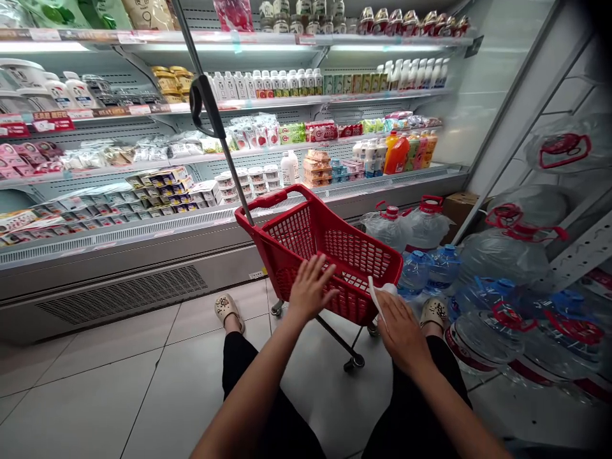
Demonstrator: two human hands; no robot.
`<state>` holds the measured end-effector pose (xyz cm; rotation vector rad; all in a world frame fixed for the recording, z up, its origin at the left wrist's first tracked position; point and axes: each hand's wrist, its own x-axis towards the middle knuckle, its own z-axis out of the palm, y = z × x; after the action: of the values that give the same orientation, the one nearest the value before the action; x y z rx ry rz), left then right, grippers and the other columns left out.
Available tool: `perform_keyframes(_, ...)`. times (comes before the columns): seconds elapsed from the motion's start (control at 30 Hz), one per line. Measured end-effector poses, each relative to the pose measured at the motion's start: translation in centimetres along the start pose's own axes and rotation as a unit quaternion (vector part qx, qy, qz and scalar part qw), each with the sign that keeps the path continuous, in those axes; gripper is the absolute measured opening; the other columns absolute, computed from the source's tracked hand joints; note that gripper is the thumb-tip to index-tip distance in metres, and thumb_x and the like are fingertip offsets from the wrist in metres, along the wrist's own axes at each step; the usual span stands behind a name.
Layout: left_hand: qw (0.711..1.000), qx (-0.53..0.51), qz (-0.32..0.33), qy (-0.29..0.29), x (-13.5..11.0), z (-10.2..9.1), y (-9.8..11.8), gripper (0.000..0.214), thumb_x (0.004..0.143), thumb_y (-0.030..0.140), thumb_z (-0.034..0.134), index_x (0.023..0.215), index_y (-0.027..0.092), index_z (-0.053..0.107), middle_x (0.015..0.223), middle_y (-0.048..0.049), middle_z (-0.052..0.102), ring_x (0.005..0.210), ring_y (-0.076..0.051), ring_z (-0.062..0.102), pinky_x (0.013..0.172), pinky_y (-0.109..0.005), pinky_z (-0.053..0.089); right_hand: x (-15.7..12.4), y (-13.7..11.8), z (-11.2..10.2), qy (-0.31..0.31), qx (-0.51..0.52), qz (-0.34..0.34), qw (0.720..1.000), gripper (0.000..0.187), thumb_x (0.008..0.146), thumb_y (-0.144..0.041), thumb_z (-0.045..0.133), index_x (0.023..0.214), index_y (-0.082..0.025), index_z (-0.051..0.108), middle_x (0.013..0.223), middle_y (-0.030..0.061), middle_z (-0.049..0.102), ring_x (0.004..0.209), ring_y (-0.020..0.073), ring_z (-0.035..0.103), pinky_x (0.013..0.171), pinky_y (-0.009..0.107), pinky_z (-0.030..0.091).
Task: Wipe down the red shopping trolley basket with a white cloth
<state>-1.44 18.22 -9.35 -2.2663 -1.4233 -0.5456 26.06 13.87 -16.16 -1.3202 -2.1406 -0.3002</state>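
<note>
A red plastic shopping basket cart (329,274) on small wheels stands in front of me, with a long upright pole (233,169) and a black grip (208,105) at its left end. Over the near side of its basket, my left hand (310,293) is spread with nothing in it; I cannot tell if it touches the rim. My right hand (402,331) holds a folded white tissue (377,299) against the cart's right end. Part of the tissue is hidden by the fingers. Inside the basket I see only red mesh walls.
Behind the cart runs a lit refrigerated shelf (229,220) with bottles, tubs and boxes. Large water bottles (482,331) crowd the floor on the right, beside a cardboard box (459,213). My feet stand on either side of the cart on pale floor tiles (109,395).
</note>
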Motion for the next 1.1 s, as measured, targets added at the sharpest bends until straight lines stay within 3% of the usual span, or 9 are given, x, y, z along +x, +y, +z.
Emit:
perform_keyframes(0.13,0.996,0.019,-0.087,0.005,-0.4,-1.2,-2.9,0.063,0.101,0.060,0.055,0.159,0.039,0.045,0.173,-0.0030,0.033,0.162,-0.041,0.015,0.130,-0.066,0.013,0.6,1.4,0.9,0.011,0.008,0.061,0.998,0.065,0.107,-0.024,0.029,0.170,-0.023,0.016,0.158,0.0100,0.053,0.149,0.0255,0.046,0.128,0.053,0.028)
perform_keyframes(0.3,0.995,0.014,-0.098,0.001,-0.6,-1.3,-0.3,0.075,0.096,0.066,0.060,0.162,0.035,0.043,0.172,-0.0027,0.034,0.162,-0.045,0.008,0.131,-0.065,0.014,3.3,-0.6,1.4,0.019,0.027,0.077,0.996,0.065,0.106,-0.025,0.029,0.170,-0.023,0.015,0.156,0.0104,0.055,0.145,0.0253,0.049,0.128,0.055,0.026)
perform_keyframes(0.43,0.997,0.019,-0.073,-0.012,-0.5,-2.4,0.7,0.074,0.097,0.067,0.055,0.163,0.039,0.038,0.170,0.0005,0.039,0.158,-0.043,0.025,0.129,-0.071,0.000,5.7,-2.7,1.7,0.012,0.029,0.022,0.999,0.070,0.104,-0.022,0.030,0.171,-0.023,0.009,0.158,0.0090,0.052,0.145,0.0252,0.048,0.127,0.051,0.030)
perform_keyframes(0.53,0.997,0.016,-0.066,-0.020,-0.3,-4.4,-1.8,0.066,0.102,0.064,0.048,0.163,0.044,0.034,0.165,0.0024,0.045,0.152,-0.037,0.041,0.124,-0.074,-0.015,6.1,-2.4,1.8,0.013,0.022,0.009,1.000,0.072,0.103,-0.021,0.032,0.171,-0.023,0.010,0.156,0.0089,0.055,0.143,0.0255,0.048,0.126,0.050,0.032)
perform_keyframes(0.63,0.994,0.026,-0.109,-0.003,0.4,-6.7,-5.8,0.061,0.104,0.062,0.047,0.162,0.045,0.037,0.164,0.0009,0.046,0.151,-0.037,0.042,0.120,-0.075,-0.021,5.6,-0.6,1.8,0.011,0.025,0.015,1.000,0.071,0.102,-0.022,0.032,0.171,-0.025,0.013,0.154,0.0076,0.055,0.142,0.0249,0.049,0.127,0.050,0.031)
perform_keyframes(0.73,0.994,0.019,-0.111,-0.004,1.3,-8.2,-8.5,0.057,0.105,0.058,0.045,0.159,0.039,0.045,0.160,-0.0029,0.052,0.148,-0.036,0.048,0.123,-0.075,-0.014,5.1,1.3,1.9,0.012,0.036,0.029,0.999,0.070,0.102,-0.023,0.031,0.170,-0.026,0.016,0.153,0.0078,0.056,0.142,0.0254,0.049,0.127,0.053,0.029)
perform_keyframes(0.83,0.996,0.009,-0.084,-0.022,1.8,-8.6,-8.6,0.053,0.104,0.051,0.047,0.153,0.033,0.053,0.156,-0.0063,0.057,0.140,-0.034,0.056,0.126,-0.072,0.004,5.4,1.9,2.1,0.029,0.034,0.058,0.997,0.070,0.101,-0.023,0.032,0.169,-0.026,0.018,0.151,0.0098,0.057,0.142,0.0277,0.049,0.126,0.057,0.029)
perform_keyframes(0.97,0.997,0.026,-0.077,-0.009,1.8,-8.5,-6.2,0.058,0.092,0.032,0.055,0.149,0.025,0.053,0.160,-0.0107,0.052,0.139,-0.034,0.056,0.124,-0.068,0.015,7.3,-1.3,2.3,0.037,0.029,0.039,0.998,0.075,0.099,-0.019,0.036,0.171,-0.023,0.013,0.153,0.0125,0.055,0.142,0.0294,0.048,0.125,0.057,0.029)
perform_keyframes(1.1,0.998,0.033,-0.050,-0.006,1.5,-9.1,-4.4,0.062,0.085,0.021,0.053,0.147,0.021,0.049,0.167,-0.0145,0.042,0.145,-0.032,0.051,0.124,-0.061,0.021,11.0,-8.3,2.2,0.017,0.078,-0.027,0.996,0.083,0.096,-0.014,0.039,0.171,-0.020,0.004,0.163,0.0109,0.047,0.147,0.0264,0.043,0.126,0.051,0.030)
